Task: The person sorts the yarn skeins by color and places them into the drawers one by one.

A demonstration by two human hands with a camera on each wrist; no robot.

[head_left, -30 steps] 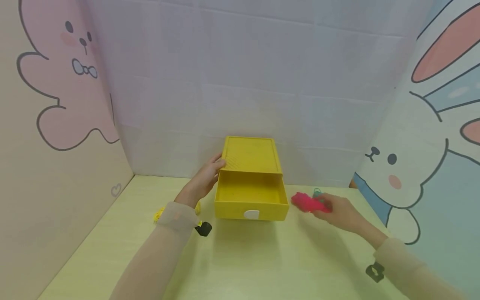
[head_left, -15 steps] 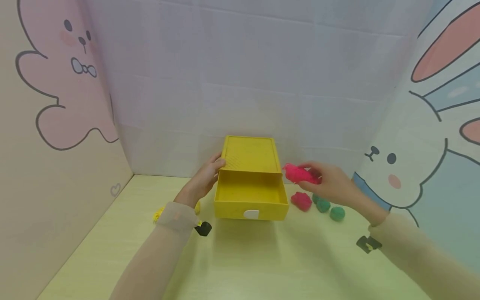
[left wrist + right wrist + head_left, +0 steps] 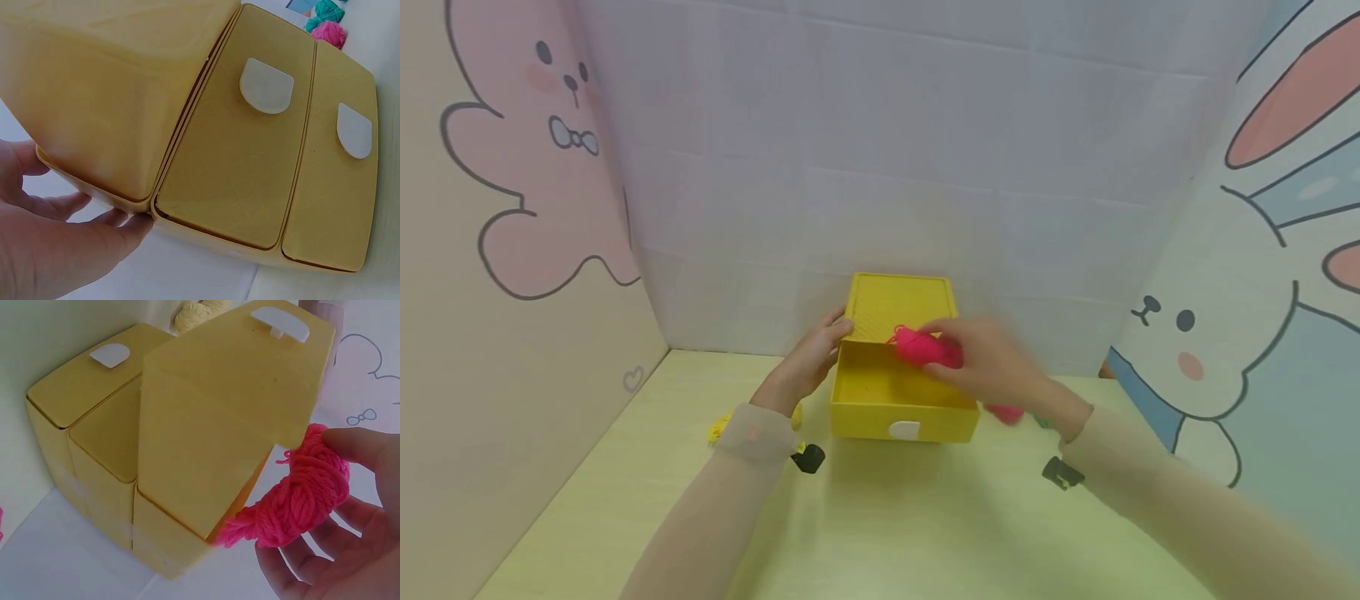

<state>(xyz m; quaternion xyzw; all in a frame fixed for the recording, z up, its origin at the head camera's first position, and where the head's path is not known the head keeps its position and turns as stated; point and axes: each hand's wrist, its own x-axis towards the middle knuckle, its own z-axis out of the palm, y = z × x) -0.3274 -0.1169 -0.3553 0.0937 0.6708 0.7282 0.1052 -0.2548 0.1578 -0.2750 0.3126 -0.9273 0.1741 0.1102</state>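
Note:
A yellow drawer unit point(image 3: 901, 304) stands against the back wall, its top drawer point(image 3: 865, 422) pulled out and showing a white tab handle. My left hand point(image 3: 805, 362) rests at the unit's left side, thumb at the top corner; the left wrist view has its fingers point(image 3: 128, 230) against the side near the upper edge. Over the open drawer, my right hand point(image 3: 996, 358) grips a bright pink skein of yarn point(image 3: 917, 346). In the right wrist view, thumb and fingers hold this skein point(image 3: 306, 494) beside the drawer wall, one end overlapping it.
Right of the unit lie another pink yarn bundle point(image 3: 1006, 413) and green yarn point(image 3: 1042, 422), partly hidden by my right arm. Yellow yarn point(image 3: 718, 427) lies behind my left forearm. Two shut drawers, one of them this middle drawer point(image 3: 231, 156), sit below the open one.
My right hand has lifted the pink skein off the table at the right and carried it left over the open drawer. My left hand stays on the unit.

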